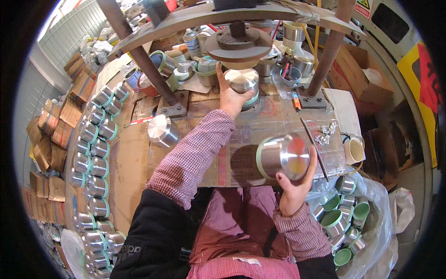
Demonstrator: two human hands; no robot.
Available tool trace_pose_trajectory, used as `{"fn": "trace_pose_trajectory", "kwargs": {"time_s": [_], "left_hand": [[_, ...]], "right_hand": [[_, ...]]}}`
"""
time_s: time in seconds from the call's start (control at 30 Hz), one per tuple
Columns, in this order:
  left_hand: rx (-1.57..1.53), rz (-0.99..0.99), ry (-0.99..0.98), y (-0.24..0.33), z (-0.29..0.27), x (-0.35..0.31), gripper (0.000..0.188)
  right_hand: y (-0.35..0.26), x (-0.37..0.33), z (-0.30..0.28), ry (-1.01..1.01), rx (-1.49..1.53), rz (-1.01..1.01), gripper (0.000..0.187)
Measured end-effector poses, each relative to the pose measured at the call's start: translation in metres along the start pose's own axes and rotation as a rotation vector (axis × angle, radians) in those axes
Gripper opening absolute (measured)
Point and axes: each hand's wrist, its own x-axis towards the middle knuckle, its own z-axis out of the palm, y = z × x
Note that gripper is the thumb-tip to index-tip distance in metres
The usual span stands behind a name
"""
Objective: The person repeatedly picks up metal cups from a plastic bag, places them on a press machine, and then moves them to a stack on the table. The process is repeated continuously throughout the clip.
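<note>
My left hand (pixel 231 96) wraps the near left side of a steel cup (pixel 242 80) with a pale green lower edge, standing bottom-up under the press's round plate (pixel 239 45). Its index finger stretches up along the cup's left side, the thumb across the front. In my right hand (pixel 296 190) another steel cup (pixel 278 157) with a green rim lies tilted on its side over the table's near edge, its shiny base turned right; it is slightly blurred. To the left of my left forearm, a third steel cup (pixel 162 130) sits on the cardboard-covered table (pixel 200 162).
Steel cups (pixel 98 163) stand in rows along the left. A plastic bag (pixel 371 190) of green-lined cups is at lower right. Press posts (pixel 327 51) flank the work spot. A long thin rod (pixel 315 149) lies near metal scraps (pixel 326 134). Tubs and cans (pixel 193 43) crowd the back.
</note>
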Motion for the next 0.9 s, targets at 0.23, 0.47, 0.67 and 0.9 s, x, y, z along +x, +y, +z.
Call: {"fn": "trace_pose_trajectory", "kwargs": {"time_s": [0.23,0.47,0.67,0.9], "left_hand": [[0.293,-0.033,-0.008,0.053,-0.037,-0.057,0.103],[0.007,0.134,-0.735,0.12,-0.015,-0.263,0.033],[0.016,-0.47,-0.851,0.013,0.126,-0.372,0.077],[-0.222,-0.567,-0.733,-0.011,0.17,-0.37,0.038]], "right_hand": [[0.003,-0.059,-0.055,0.056,-0.138,-0.001,0.118],[-0.017,-0.104,-0.163,0.168,-0.579,-0.137,0.114],[-0.02,-0.083,-0.237,0.264,-0.791,-0.157,0.104],[-0.088,-0.062,-0.348,0.256,-1.248,0.096,0.079]]}}
